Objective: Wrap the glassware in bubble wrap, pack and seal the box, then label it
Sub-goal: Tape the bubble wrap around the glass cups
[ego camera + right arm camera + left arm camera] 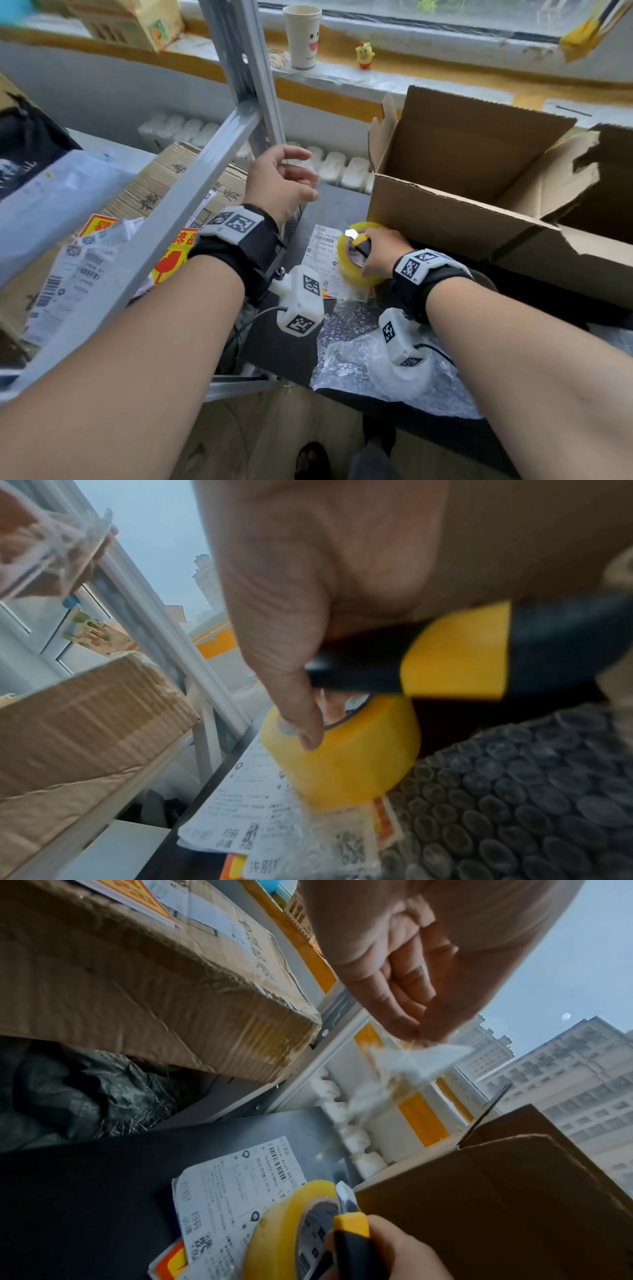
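My left hand (284,181) is raised beside the metal frame and pinches a crumpled strip of clear tape (411,1066) that hangs from its fingertips. My right hand (382,253) grips a yellow-and-black utility knife (359,241) with its blade out, and my thumb (301,723) touches the yellow tape roll (356,270). The roll stands on shipping labels (322,246) on the dark table. An open cardboard box (462,219) stands to the right, flaps up. Bubble wrap (352,346) lies crumpled near the table's front edge. No glassware shows.
A grey metal shelf frame (191,192) slants across the left. Behind it lie a closed carton (178,178), a black bag (24,144) and loose labels (85,270). A paper cup (303,37) and a yellow toy (364,54) stand on the windowsill.
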Available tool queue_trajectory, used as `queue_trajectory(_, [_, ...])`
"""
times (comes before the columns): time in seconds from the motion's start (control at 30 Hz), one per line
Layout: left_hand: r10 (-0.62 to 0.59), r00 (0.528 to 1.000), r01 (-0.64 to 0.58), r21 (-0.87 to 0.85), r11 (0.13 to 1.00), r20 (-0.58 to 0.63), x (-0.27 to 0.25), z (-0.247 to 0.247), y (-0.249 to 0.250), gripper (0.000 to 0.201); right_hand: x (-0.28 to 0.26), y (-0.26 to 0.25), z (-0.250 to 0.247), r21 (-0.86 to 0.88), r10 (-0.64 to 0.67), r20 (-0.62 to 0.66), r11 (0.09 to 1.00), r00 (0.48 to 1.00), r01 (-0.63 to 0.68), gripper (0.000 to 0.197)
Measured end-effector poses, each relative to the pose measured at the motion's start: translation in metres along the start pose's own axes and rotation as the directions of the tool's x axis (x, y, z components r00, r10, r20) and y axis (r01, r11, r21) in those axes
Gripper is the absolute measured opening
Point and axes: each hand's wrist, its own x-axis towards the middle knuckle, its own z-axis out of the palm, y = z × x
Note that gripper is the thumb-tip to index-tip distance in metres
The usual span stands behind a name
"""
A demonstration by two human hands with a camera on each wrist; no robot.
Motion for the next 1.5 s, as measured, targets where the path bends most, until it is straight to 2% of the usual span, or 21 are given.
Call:
queue_trajectory(0.07, [-0.011, 1.0, 0.011, 0.019, 1.0, 0.007, 0.0, -0.001, -0.002, 0.053, 0.004, 0.002, 0.0, -0.004, 0.017, 0.015, 1.0, 1.0, -0.017, 0.03])
queue_trajectory(0.2, [-0.029, 0.999, 0.028, 0.037, 0.999, 0.038, -0.003, 0.002, -0.001, 0.058, 0.014, 0.013, 0.004, -0.083, 0.094, 0.084, 0.993, 0.992, -0.087, 0.03])
queue_trajectory(0.27, [-0.027, 0.998, 0.025, 0.044, 0.999, 0.056, -0.006, 0.004, 0.002, 0.06, 0.014, 0.014, 0.0, -0.008, 0.057, -0.008, 0.998, 0.998, -0.057, 0.035])
queue_trajectory(0.33, [-0.021, 0.997, 0.018, 0.043, 0.999, 0.073, -0.01, 0.006, 0.006, 0.06, 0.011, 0.012, -0.008, 0.2, 0.057, -0.123, 0.979, 0.991, -0.032, 0.038])
queue_trajectory(0.37, [-0.015, 0.997, 0.012, 0.044, 0.999, 0.08, -0.012, 0.008, 0.008, 0.06, 0.008, 0.008, -0.013, 0.372, 0.08, -0.142, 0.928, 0.987, -0.022, 0.035])
queue_trajectory(0.4, [-0.009, 0.996, 0.005, 0.051, 0.999, 0.087, -0.015, 0.009, 0.011, 0.061, 0.004, 0.002, -0.02, 0.57, 0.102, -0.119, 0.822, 0.988, -0.017, 0.033])
queue_trajectory(0.43, [-0.001, 0.996, -0.005, 0.058, 0.998, 0.093, -0.017, 0.01, 0.013, 0.061, -0.001, -0.005, -0.027, 0.738, 0.098, -0.071, 0.675, 0.993, -0.014, 0.035])
queue_trajectory(0.47, [0.01, 0.995, -0.017, 0.068, 0.998, 0.101, -0.02, 0.012, 0.016, 0.062, -0.007, -0.012, -0.034, 0.845, 0.069, -0.01, 0.534, 0.998, -0.029, 0.041])
queue_trajectory(0.5, [0.024, 0.994, -0.033, 0.08, 0.996, 0.111, -0.023, 0.014, 0.019, 0.062, -0.014, -0.019, -0.041, 0.895, 0.026, 0.034, 0.443, 0.999, -0.042, 0.046])
queue_trajectory(0.53, [0.038, 0.991, -0.05, 0.094, 0.994, 0.127, -0.027, 0.016, 0.022, 0.063, -0.021, -0.024, -0.046, 0.907, -0.011, 0.052, 0.418, 0.999, -0.043, 0.046])
queue_trajectory(0.6, [0.055, 0.984, -0.074, 0.112, 0.991, 0.168, -0.034, 0.02, 0.028, 0.065, -0.034, -0.031, -0.052, 0.9, -0.039, 0.03, 0.436, 0.999, -0.01, 0.026])
queue_trajectory(0.67, [0.056, 0.976, -0.086, 0.14, 0.986, 0.21, -0.04, 0.022, 0.033, 0.067, -0.047, -0.029, -0.057, 0.894, 0.014, -0.014, 0.448, 1.0, 0.006, 0.008])
queue_trajectory(0.77, [0.027, 0.968, -0.067, 0.153, 0.986, 0.25, -0.048, 0.025, 0.035, 0.064, -0.065, -0.017, -0.063, 0.875, 0.062, -0.044, 0.485, 0.997, 0.009, 0.014])
queue_trajectory(0.9, [-0.02, 0.958, -0.022, 0.144, 0.989, 0.287, -0.063, 0.034, 0.031, 0.044, -0.092, -0.004, -0.063, 0.875, 0.125, -0.024, 0.483, 0.992, -0.04, 0.015])
queue_trajectory(1.0, [-0.119, 0.915, 0.082, 0.111, 0.99, 0.385, -0.078, 0.043, 0.027, 0.041, -0.11, 0.011, -0.056, 0.885, 0.178, -0.007, 0.46, 0.984, -0.077, 0.015])
queue_trajectory(1.1, [-0.175, 0.881, 0.11, 0.168, 0.98, 0.441, -0.088, 0.054, 0.016, 0.042, -0.126, 0.024, -0.046, 0.88, 0.237, 0.02, 0.458, 0.971, -0.13, 0.016])
queue_trajectory(1.17, [-0.197, 0.874, 0.12, 0.194, 0.974, 0.444, -0.091, 0.065, 0.008, 0.047, -0.134, 0.03, -0.04, 0.883, 0.267, 0.024, 0.447, 0.963, -0.145, 0.017])
queue_trajectory(1.3, [-0.321, 0.853, 0.226, 0.262, 0.938, 0.412, -0.083, 0.068, -0.011, 0.08, -0.144, 0.048, -0.031, 0.862, 0.356, 0.048, 0.457, 0.933, -0.219, 0.022])
queue_trajectory(1.33, [-0.353, 0.859, 0.253, 0.292, 0.922, 0.372, -0.078, 0.062, -0.015, 0.073, -0.148, 0.058, -0.031, 0.872, 0.386, 0.057, 0.43, 0.921, -0.235, 0.022])
queue_trajectory(1.43, [-0.41, 0.857, 0.259, 0.428, 0.866, 0.311, -0.065, 0.048, -0.034, 0.024, -0.157, 0.085, -0.03, 0.918, 0.412, 0.084, 0.323, 0.907, -0.232, 0.009])
queue_trajectory(1.5, [-0.442, 0.824, 0.226, 0.51, 0.83, 0.354, -0.066, 0.055, -0.049, 0.016, -0.156, 0.094, -0.027, 0.923, 0.371, 0.114, 0.304, 0.922, -0.237, 0.007])
